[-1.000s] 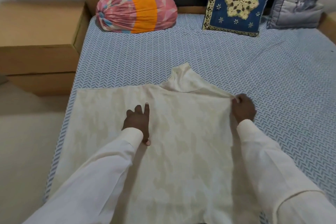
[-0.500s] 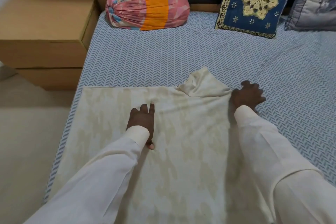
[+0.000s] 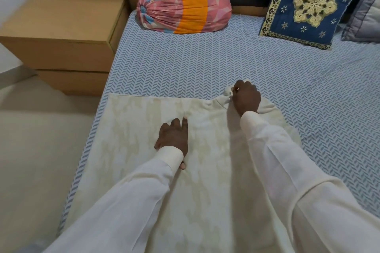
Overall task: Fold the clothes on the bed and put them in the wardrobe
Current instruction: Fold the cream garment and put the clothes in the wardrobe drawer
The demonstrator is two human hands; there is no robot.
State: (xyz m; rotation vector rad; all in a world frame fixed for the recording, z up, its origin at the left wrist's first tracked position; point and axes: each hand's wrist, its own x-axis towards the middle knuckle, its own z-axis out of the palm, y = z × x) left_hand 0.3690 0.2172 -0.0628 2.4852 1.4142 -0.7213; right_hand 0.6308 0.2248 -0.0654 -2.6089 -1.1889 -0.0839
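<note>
A cream patterned garment (image 3: pixel 133 150) lies spread flat on the blue herringbone bed sheet (image 3: pixel 185 63), near the bed's left edge. My left hand (image 3: pixel 173 136) presses flat on the middle of the cloth, fingers pointing away from me. My right hand (image 3: pixel 245 97) pinches the folded flap at the garment's far right corner, bunching the cloth between its fingers. Both arms wear long cream sleeves that cover the garment's near part.
A pink and orange bolster pillow (image 3: pixel 183 7) lies at the headboard. A blue embroidered cushion (image 3: pixel 308 4) and a grey pillow (image 3: pixel 366 16) lean at the back right. A wooden bedside cabinet (image 3: pixel 63 33) stands left of the bed, with beige floor (image 3: pixel 37 150) below.
My right hand moved left from the garment's right corner onto the raised flap and closed on it. The left hand stayed pressed on the cloth. The view shifted left.
</note>
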